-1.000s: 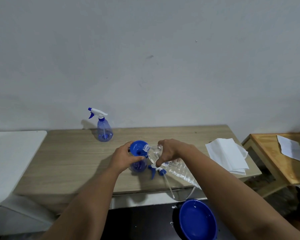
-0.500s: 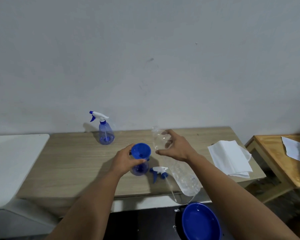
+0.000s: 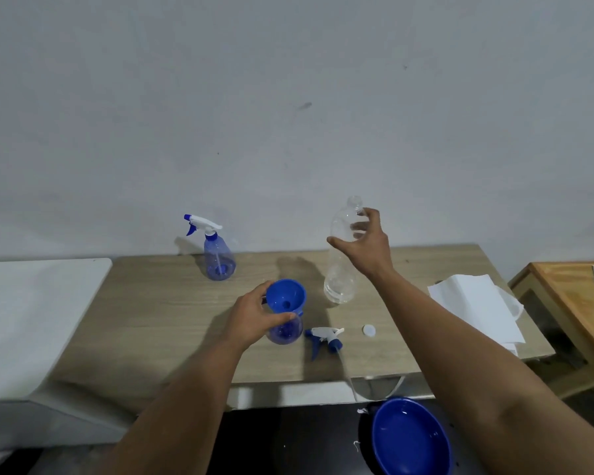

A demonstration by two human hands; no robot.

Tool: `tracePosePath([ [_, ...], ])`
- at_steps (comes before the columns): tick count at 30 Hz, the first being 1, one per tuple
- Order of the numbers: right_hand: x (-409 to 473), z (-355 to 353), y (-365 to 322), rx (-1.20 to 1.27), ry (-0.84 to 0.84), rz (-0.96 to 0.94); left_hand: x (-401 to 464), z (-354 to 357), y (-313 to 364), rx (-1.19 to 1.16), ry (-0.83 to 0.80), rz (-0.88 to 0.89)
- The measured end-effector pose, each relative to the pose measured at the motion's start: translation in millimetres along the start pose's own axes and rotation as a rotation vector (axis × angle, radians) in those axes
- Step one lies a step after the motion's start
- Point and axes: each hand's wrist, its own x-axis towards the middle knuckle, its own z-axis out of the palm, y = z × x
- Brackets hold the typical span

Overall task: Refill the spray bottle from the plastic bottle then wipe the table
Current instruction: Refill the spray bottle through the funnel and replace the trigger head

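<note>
plastic bottle (image 3: 340, 262) upright, mouth up | right hand (image 3: 367, 245) gripping it | left hand (image 3: 254, 315) gripping spray bottle (image 3: 285, 329)

We see two bare forearms entering from the lower edge, each ending in a bare hand: the left hand (image 3: 254, 320) and the right hand (image 3: 366, 243). We find no sleeve on either arm up to the frame's edge, below the hands. We note no glove, ring, watch or band at either wrist or on the fingers that show. The rest of the body lies out of view.
</note>
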Motion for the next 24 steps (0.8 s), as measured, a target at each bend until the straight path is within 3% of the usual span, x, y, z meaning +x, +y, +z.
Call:
tracePosePath([
  [18, -18, 30, 50, -0.032, -0.004, 0.136, 4, -5, -9, -0.02, -0.052, -0.053],
  [24, -60, 32, 70, 0.003, 0.081, 0.225, 7, -6, -19, -0.013, -0.099, -0.052],
])
